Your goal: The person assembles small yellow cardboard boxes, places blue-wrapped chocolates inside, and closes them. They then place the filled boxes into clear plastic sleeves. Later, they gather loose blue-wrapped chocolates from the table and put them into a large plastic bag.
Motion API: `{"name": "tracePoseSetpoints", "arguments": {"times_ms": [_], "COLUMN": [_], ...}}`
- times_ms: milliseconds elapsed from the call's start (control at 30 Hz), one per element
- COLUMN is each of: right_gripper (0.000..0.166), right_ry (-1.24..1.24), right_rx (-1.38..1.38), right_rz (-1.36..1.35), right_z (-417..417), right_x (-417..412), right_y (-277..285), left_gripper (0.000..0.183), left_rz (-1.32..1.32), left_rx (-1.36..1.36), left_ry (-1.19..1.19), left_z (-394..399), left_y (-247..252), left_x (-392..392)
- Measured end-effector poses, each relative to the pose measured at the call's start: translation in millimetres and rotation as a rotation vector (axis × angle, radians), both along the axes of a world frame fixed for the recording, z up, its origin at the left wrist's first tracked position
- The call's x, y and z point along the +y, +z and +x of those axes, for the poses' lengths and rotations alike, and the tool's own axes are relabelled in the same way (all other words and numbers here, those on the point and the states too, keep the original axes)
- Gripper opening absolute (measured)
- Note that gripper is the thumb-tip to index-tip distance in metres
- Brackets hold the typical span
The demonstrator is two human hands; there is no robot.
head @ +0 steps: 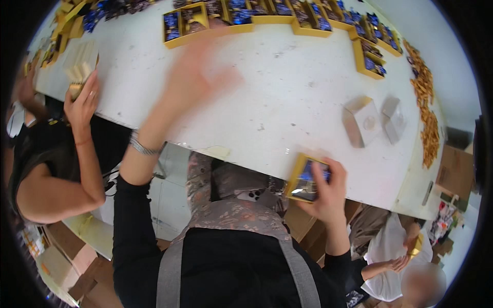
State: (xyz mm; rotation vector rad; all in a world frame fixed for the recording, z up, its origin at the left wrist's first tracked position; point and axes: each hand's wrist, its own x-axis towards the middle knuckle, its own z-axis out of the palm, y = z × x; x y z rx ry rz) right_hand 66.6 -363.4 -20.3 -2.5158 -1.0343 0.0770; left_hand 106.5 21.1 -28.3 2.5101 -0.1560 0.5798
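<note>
My right hand (327, 188) grips a small yellow box (295, 175) with blue-wrapped pieces showing inside, at the near edge of the white table (246, 111). Blurred by motion, my left hand (196, 77) is over the table with its fingers spread and nothing seen in it. Beyond its fingertips stands a row of open yellow boxes (210, 36) holding blue and brown wrapped pieces. One open yellow box (360, 65) is set apart at the row's right end.
Two clear plastic boxes (362, 121) lie on the right side of the table. Gold-wrapped pieces (425, 107) are heaped along the right edge. On the left, a co-worker's hand (83, 96) holds a stack of pale strips. Another co-worker (393, 254) is at the lower right. Cardboard boxes (63, 254) stand at lower left.
</note>
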Motion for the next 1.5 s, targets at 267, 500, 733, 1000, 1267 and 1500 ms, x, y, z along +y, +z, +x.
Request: {"name": "tracePoseSetpoints", "arguments": {"times_ms": [267,500,733,1000,1267,1500], "right_gripper": [0.085,0.082,0.081,0.08,0.075,0.073], "right_ry": [-0.441,-0.286,-0.342,0.051,0.29,0.469], "right_rx": [-0.537,-0.17,-0.243,-0.003,0.128,0.07], "right_rz": [-0.273,-0.089,-0.026,0.264,0.256,0.132], "right_z": [66,140,145,58,47,64], "right_x": [-141,-40,-36,63,98,110], "right_y": [16,4,15,23,16,33], "left_gripper": [0.063,0.072,0.111,0.114,0.11,0.111], "left_rz": [0.503,0.376,0.212,0.005,-0.278,-0.309], "left_rx": [0.501,0.711,0.35,0.38,0.169,0.135], "left_ry": [0.63,0.194,-0.495,-0.49,-0.285,-0.301], "left_z": [-31,-65,-1,-43,-79,-70], "left_y": [-3,49,37,21,-22,-25], "left_x": [-10,-108,-56,-61,-74,-75]}}
